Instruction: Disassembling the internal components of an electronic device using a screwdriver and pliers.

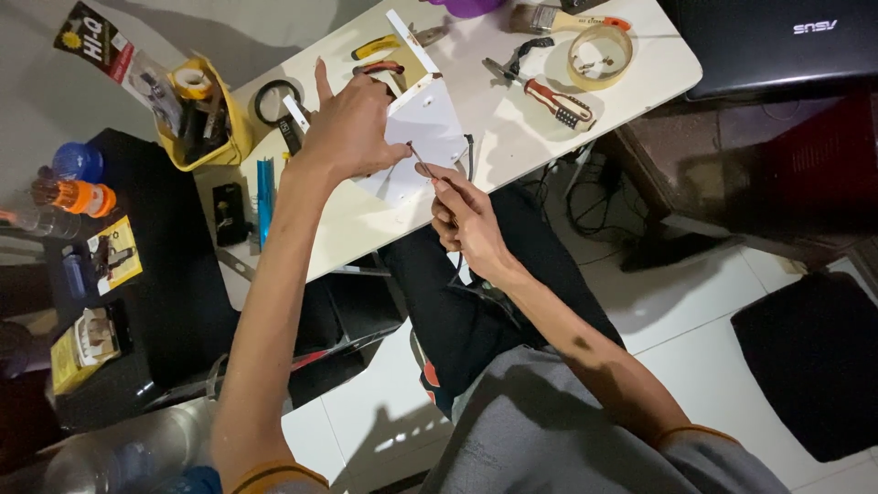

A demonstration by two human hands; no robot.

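Over the white worktop (512, 119), your left hand (352, 128) grips a white panel (430, 123), fingers clamped on its near edge with the index finger sticking up. Your right hand (466, 215), at five o'clock from the left, pinches a thin pin (421, 157) between its fingers, tip touching the panel. At two o'clock from the panel lie a red-handled tool (553, 99) and a tape roll (601, 55). At nine o'clock stands a yellow bin (229, 119) of tools. Pliers (377, 66) lie at eleven o'clock.
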